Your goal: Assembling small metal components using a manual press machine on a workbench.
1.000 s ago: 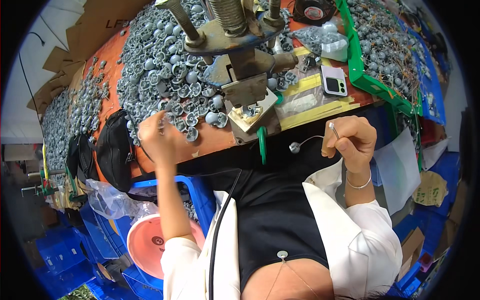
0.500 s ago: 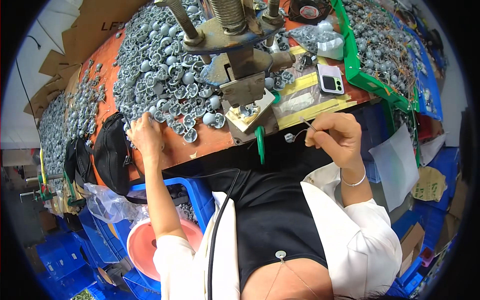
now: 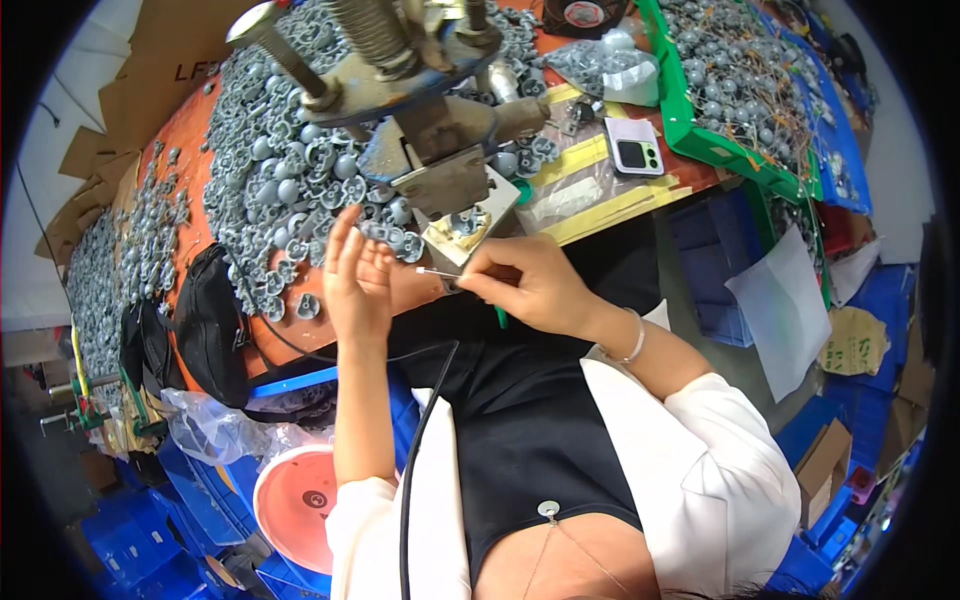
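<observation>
red-orange workbench (image 3: 195, 220) is stretching beneath a metal press (image 3: 445, 130); loose grey plastic shells (image 3: 280, 190) are heaping up left of the press, and a green bin (image 3: 735, 158) is holding wired grey parts (image 3: 745, 90) to the right of the press; a phone (image 3: 637, 155) is lying between the press and that bin; a black bag (image 3: 210, 330) is slumping at the bench edge, left of the press and nearer the person; a pink basin (image 3: 285, 480) is sitting lower down, also on the person's side and left of the press.

just on the person's side of the press, the right hand (image 3: 530, 285) is clamping a thin lead (image 3: 440, 273) between thumb and fingertips, its white tip pointing left toward the other hand; the left hand (image 3: 358, 285) is standing raised, left of the press, its fingers extending upward and its thumb mostly hiding; those fingers are staying clear of the lead's tip; whether the palm is cupping anything, i cannot tell.
</observation>
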The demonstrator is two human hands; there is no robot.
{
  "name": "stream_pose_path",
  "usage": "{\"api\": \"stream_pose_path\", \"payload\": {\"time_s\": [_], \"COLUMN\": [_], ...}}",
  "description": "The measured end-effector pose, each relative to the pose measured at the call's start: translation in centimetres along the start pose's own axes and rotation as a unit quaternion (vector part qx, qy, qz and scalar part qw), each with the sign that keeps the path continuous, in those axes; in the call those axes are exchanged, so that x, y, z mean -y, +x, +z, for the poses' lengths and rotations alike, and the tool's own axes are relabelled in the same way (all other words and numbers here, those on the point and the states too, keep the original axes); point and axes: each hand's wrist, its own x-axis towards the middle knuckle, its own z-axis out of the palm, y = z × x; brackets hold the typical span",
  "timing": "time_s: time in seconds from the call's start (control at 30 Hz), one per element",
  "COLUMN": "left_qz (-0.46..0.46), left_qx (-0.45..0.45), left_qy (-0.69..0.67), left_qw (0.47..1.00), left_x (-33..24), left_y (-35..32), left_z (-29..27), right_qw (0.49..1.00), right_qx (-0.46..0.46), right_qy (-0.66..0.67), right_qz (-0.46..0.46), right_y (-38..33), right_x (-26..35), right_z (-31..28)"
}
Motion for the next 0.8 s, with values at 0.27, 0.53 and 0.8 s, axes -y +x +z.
{"api": "stream_pose_path", "payload": {"time_s": [0.27, 0.53, 0.8], "left_qz": [-0.002, -0.083, 0.183], "left_qx": [0.022, 0.126, 0.219], "left_qy": [0.068, 0.076, 0.403], "left_qw": [0.997, 0.986, 0.87], "left_x": [2.6, 1.9, 1.9], "left_y": [-2.8, -3.1, -3.9], "left_z": [3.0, 2.5, 4.5], "right_qw": [0.996, 0.998, 0.866], "right_qx": [-0.079, -0.029, 0.091], "right_qy": [-0.022, -0.046, 0.393], "right_qz": [0.015, -0.014, 0.294], "right_y": [0.4, 0.5, -0.1], "right_x": [-1.6, -0.9, -1.9], "right_z": [0.1, -0.1, -2.1]}}
